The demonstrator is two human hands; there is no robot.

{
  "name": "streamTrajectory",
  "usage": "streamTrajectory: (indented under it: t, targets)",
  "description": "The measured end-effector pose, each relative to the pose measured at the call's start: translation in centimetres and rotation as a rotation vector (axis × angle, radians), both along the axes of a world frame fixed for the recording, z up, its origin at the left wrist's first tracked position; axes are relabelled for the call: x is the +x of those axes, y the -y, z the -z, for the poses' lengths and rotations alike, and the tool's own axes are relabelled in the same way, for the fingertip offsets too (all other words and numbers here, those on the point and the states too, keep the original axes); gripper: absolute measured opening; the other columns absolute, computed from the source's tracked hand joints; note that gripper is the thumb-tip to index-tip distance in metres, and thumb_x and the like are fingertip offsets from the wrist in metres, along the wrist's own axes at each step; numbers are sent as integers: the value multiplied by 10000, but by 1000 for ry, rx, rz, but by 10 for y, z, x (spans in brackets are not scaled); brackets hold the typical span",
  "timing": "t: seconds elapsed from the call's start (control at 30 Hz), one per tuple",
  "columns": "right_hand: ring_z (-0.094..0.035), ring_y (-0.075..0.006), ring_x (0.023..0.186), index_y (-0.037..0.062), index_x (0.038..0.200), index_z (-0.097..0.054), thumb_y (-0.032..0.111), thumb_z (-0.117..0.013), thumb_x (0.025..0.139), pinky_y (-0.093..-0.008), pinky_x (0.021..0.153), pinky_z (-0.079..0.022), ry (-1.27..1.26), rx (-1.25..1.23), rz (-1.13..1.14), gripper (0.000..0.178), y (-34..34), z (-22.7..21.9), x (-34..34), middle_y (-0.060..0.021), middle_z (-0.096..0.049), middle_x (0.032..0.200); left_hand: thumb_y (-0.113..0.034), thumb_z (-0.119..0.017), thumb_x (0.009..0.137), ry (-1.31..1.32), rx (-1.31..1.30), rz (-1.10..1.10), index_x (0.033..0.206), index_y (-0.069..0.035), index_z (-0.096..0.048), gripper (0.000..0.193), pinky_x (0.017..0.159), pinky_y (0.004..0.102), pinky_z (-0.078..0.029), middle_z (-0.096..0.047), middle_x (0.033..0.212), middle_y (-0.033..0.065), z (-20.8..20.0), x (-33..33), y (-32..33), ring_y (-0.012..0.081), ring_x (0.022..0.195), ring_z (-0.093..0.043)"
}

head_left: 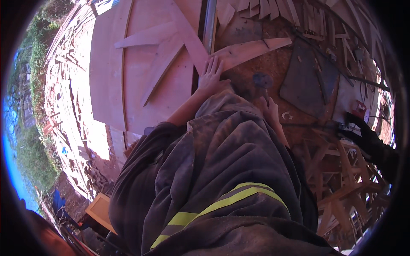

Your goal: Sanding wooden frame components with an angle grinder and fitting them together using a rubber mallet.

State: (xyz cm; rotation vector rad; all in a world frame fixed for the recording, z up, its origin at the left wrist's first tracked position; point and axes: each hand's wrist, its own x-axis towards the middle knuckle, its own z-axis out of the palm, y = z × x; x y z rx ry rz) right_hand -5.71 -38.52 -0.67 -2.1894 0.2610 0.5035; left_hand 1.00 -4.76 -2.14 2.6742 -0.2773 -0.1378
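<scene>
My left hand (211, 75) lies flat, fingers spread, on the near end of a pale wooden plank (253, 48) that slants up to the right over a brown board. My right hand (270, 109) is closed around the handle of a hammer (262, 80), whose dark round head stands just above the fist, right of the left hand. My dark jacket with yellow reflective stripes hides both forearms and most of the ground below.
A large pale plywood sheet (141, 64) with crossed laths lies to the left, and a metal bar (209, 21) runs along its edge. A dark grey sheet (308, 81) lies to the right. Wooden frames (341, 175) are stacked at lower right, beside a black-sleeved arm (370, 144). Scrap timber lies around.
</scene>
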Motion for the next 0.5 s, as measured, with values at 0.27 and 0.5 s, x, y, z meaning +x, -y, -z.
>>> streamTrajectory:
  t: [0.27,0.5]
  targets:
    - [-709,-261,819,-38,1040,-677,504,-623,1070,-444,774,-533,-57,-154,-225,545,32,-30,59,-231,-719,854,-289,-804,811,239,258,-152,1625,10,-358,975,1320,546,-208,-363,1678,253,15,47,37,407,1593,-305]
    - [-633,-152,833,-18,1068,-689,502,-639,1065,-387,785,-531,10,-156,-460,523,43,-48,132,-176,-717,843,-151,-658,863,353,63,-278,1524,-16,-482,697,1272,501,-344,-563,1449,178,23,41,39,356,1400,-526]
